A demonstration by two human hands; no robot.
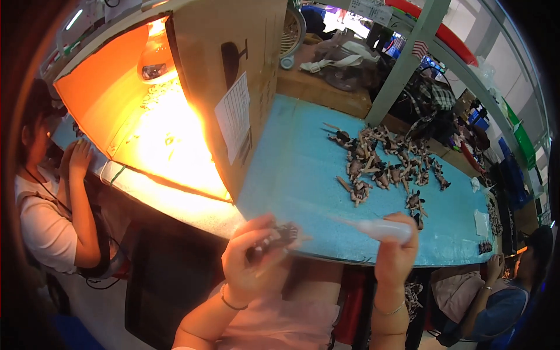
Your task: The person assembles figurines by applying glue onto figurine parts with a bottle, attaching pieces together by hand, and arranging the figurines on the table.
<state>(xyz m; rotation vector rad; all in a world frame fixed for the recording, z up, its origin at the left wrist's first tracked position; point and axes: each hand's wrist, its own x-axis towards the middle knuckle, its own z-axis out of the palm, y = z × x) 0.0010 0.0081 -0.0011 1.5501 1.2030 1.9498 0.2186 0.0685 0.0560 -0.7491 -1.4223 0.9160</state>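
My left hand (252, 259) grips a small dark toy part (279, 236) near the front edge of the blue foam table (291, 169). Close to its right, my right hand (396, 252) holds a small translucent squeeze bottle (382, 228) whose thin nozzle points left toward the part. Farther back on the blue surface lies a pile of several small tan and dark figure pieces (385, 163).
A cardboard box (233, 87) with a glowing heat lamp (156, 61) inside stands at the left of the table. One person (46, 216) sits at far left, another (496, 297) at lower right. A green post (402, 64) rises behind the pile.
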